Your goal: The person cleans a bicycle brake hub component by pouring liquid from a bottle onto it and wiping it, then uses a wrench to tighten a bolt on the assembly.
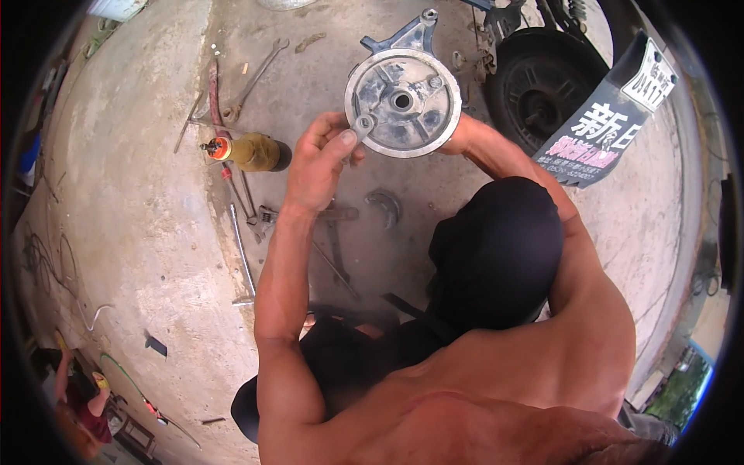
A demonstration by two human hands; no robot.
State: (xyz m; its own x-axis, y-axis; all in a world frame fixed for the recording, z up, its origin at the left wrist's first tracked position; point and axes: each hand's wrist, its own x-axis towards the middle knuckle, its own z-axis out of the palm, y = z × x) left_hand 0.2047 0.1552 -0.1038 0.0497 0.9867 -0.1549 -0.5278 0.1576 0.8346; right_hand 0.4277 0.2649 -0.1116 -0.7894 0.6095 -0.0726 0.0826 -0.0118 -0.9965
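A round grey brake backing plate (pixel 411 128), with a centre hole and a dark bracket arm (pixel 409 37) at its far side, is held up above the ground. My right hand (pixel 459 138) grips its right edge, the fingers largely hidden behind it. At the plate's lower left, my left hand (pixel 322 159) pinches a small grey lever (pixel 364 122) between thumb and fingers. The lever's round eye end lies over the plate's face; whether it is attached cannot be seen. Beneath them on the concrete is a curved brake shoe (pixel 385 208).
A bottle of yellowish liquid (pixel 256 152) stands to the left. Around it lie a wrench (pixel 260 77), a T-handled bar (pixel 242 252), an adjustable wrench (pixel 268 217) and a hammer (pixel 335 240). At right are a wheel (pixel 542 85) and a mudflap (pixel 593 143).
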